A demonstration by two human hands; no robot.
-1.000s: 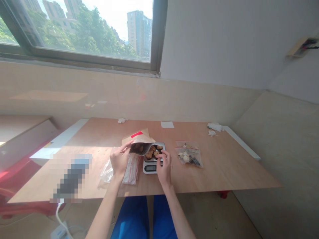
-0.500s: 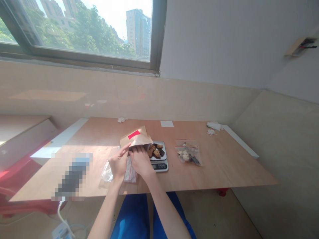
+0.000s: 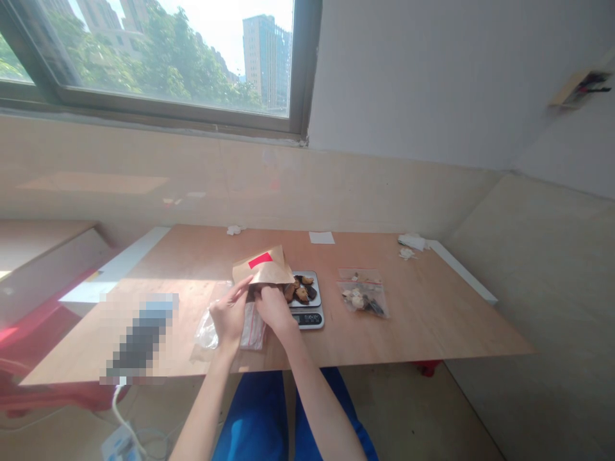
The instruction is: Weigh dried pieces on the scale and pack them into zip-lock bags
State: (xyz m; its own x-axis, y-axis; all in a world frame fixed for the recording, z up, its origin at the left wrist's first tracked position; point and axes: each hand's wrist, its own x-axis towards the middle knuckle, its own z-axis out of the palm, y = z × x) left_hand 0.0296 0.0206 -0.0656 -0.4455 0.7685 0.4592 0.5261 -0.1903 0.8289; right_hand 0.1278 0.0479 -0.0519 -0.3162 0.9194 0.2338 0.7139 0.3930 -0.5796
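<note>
A brown paper bag (image 3: 269, 272) with a red label lies tilted, its mouth facing me. My left hand (image 3: 229, 314) grips the bag's left edge, thumb and fingers closed on it. Into the mouth reaches my right hand (image 3: 275, 310), its fingers hidden inside, so what they hold cannot be seen. Just right of the bag, dark brown dried pieces (image 3: 302, 291), like dried mushrooms, lie on a kitchen scale (image 3: 312, 319). Clear plastic zip bags (image 3: 252, 330) lie under and beside my hands.
A clear zip bag (image 3: 362, 298) with pale and dark dried pieces lies right of the scale. Paper scraps (image 3: 321, 238) sit along the table's back. A pixelated dark object (image 3: 141, 339) with a white cable is at the left on the wooden table (image 3: 446, 320).
My right hand has pushed slightly deeper into the paper bag, and its fingers have gone out of sight. My left hand keeps its hold on the bag.
</note>
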